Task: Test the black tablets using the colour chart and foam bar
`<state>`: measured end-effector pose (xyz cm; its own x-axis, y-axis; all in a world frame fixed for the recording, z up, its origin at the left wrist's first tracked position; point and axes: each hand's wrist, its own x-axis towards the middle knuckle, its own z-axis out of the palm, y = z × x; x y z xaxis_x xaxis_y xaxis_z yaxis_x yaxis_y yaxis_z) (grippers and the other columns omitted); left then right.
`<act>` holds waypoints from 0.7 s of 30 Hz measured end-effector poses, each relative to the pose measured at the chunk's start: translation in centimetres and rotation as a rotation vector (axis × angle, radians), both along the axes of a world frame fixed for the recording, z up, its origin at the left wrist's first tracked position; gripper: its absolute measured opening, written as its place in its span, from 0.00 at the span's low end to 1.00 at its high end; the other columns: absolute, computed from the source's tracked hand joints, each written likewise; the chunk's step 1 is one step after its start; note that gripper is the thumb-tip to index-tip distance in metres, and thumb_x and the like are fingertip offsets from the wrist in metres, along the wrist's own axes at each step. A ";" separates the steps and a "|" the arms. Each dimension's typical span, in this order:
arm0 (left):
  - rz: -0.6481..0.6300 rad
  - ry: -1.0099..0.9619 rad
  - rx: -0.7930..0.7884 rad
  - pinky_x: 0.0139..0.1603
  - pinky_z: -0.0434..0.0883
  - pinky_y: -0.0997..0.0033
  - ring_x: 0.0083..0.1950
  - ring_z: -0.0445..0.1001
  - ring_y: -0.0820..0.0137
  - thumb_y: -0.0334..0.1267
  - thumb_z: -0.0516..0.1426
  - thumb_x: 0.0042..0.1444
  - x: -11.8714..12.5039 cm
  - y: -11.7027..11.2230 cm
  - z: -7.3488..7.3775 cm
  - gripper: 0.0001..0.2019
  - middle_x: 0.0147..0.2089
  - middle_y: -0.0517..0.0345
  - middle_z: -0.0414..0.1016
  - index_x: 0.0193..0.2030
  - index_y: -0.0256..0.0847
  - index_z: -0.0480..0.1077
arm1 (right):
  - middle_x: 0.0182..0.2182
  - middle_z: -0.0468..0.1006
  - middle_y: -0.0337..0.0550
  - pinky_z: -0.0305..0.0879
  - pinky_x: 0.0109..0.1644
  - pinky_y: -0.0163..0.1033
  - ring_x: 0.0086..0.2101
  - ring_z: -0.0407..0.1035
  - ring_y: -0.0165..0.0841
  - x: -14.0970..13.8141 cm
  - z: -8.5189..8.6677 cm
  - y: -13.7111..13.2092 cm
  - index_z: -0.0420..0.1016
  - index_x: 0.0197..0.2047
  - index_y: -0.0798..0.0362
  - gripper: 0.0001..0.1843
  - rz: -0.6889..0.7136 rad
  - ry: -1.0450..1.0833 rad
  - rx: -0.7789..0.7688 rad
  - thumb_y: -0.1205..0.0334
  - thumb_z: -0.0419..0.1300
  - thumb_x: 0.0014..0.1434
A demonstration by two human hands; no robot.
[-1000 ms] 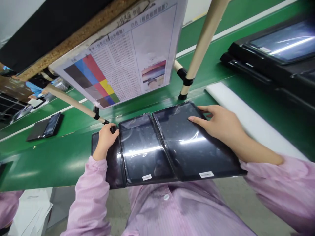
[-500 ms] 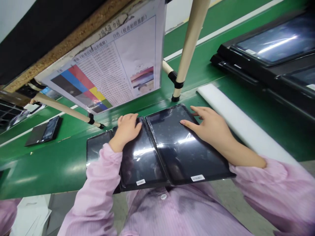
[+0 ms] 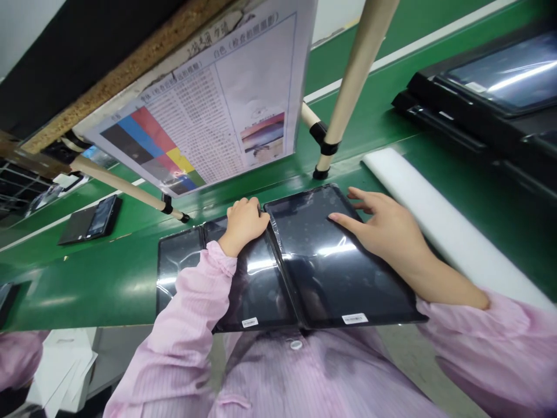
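Three dark tablets in clear film lie side by side on the green bench. My left hand (image 3: 246, 223) is closed at the upper right corner of the middle tablet (image 3: 265, 290), its fingers curled over the edge beside the gap; the fingertips are partly hidden. My right hand (image 3: 383, 232) rests at the right edge of the right tablet (image 3: 343, 276), thumb lying on the screen and fingers stretched apart past the edge. The left tablet (image 3: 178, 255) is partly covered by my left sleeve. White labels sit at the near edges of the middle and right tablets.
A long white foam strip (image 3: 444, 215) lies right of my right hand. Black trays (image 3: 452, 130) with tablets stand at the far right. A stand's post (image 3: 352, 87) and printed chart (image 3: 209, 110) rise ahead. Another tablet (image 3: 102, 216) lies at the left. White sheets (image 3: 65, 366) sit lower left.
My left hand has moved right, from over the middle tablet's top to its upper right corner, and its fingers have curled in. My right hand stays on the right tablet. The view shifted slightly.
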<state>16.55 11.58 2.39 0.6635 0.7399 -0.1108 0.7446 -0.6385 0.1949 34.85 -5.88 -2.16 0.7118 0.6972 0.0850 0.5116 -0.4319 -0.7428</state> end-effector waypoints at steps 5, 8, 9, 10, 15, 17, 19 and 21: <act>-0.019 -0.026 0.016 0.59 0.64 0.54 0.56 0.70 0.54 0.39 0.54 0.62 -0.5 -0.1 0.1 0.17 0.50 0.44 0.73 0.56 0.38 0.71 | 0.53 0.76 0.58 0.70 0.47 0.45 0.44 0.74 0.42 -0.1 -0.1 0.1 0.70 0.64 0.61 0.38 0.011 -0.008 -0.011 0.48 0.65 0.56; -0.031 -0.061 0.046 0.66 0.58 0.53 0.62 0.66 0.54 0.43 0.54 0.64 -2.9 -0.8 1.2 0.27 0.59 0.43 0.68 0.68 0.38 0.61 | 0.56 0.73 0.59 0.71 0.43 0.45 0.42 0.73 0.41 -0.1 0.2 -0.5 0.69 0.65 0.59 0.37 0.049 -0.058 0.023 0.47 0.62 0.58; -0.036 -0.075 0.066 0.68 0.56 0.51 0.64 0.64 0.53 0.43 0.54 0.64 -4.2 -1.3 1.7 0.28 0.61 0.43 0.67 0.69 0.39 0.61 | 0.57 0.73 0.58 0.72 0.42 0.45 0.44 0.73 0.42 0.0 0.3 -0.9 0.70 0.65 0.57 0.36 0.071 -0.086 0.044 0.46 0.60 0.59; -0.039 -0.086 0.093 0.69 0.54 0.49 0.65 0.62 0.52 0.43 0.53 0.65 -5.7 -2.1 2.2 0.26 0.62 0.43 0.65 0.69 0.40 0.62 | 0.57 0.72 0.57 0.72 0.42 0.46 0.46 0.72 0.44 0.1 0.4 -1.4 0.71 0.64 0.55 0.34 0.101 -0.120 0.073 0.45 0.58 0.60; -0.036 -0.057 0.204 0.70 0.51 0.37 0.74 0.50 0.48 0.40 0.49 0.67 -15.0 -8.6 2.9 0.22 0.65 0.43 0.61 0.66 0.53 0.68 | 0.61 0.70 0.50 0.63 0.60 0.64 0.58 0.67 0.52 0.9 0.6 -5.3 0.82 0.50 0.39 0.24 0.416 -0.295 0.160 0.40 0.50 0.65; 0.002 -0.018 0.168 0.66 0.55 0.32 0.74 0.51 0.45 0.42 0.49 0.67 -18.3 -11.3 2.3 0.23 0.65 0.42 0.60 0.67 0.59 0.66 | 0.62 0.70 0.45 0.62 0.59 0.69 0.59 0.66 0.54 1.1 0.4 -6.8 0.82 0.48 0.31 0.20 0.531 -0.357 0.155 0.39 0.50 0.65; 0.066 -0.003 0.129 0.63 0.58 0.28 0.74 0.49 0.41 0.45 0.50 0.66 -20.7 -13.5 1.4 0.24 0.67 0.41 0.58 0.68 0.64 0.64 | 0.63 0.70 0.42 0.62 0.56 0.71 0.61 0.64 0.56 1.1 0.2 -7.8 0.81 0.46 0.24 0.17 0.589 -0.409 0.170 0.39 0.51 0.64; 0.117 0.005 0.087 0.62 0.58 0.26 0.75 0.47 0.39 0.47 0.53 0.65 -22.2 -15.0 0.6 0.25 0.69 0.42 0.57 0.68 0.68 0.62 | 0.63 0.69 0.40 0.63 0.55 0.70 0.61 0.63 0.56 1.0 -0.1 -8.3 0.80 0.46 0.21 0.16 0.618 -0.429 0.174 0.39 0.51 0.64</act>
<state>-5.70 -3.39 3.00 0.5716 0.8192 -0.0463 0.8158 -0.5615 0.1386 35.89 -14.23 -2.30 0.0777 0.9087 0.4102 0.8806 0.1304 -0.4556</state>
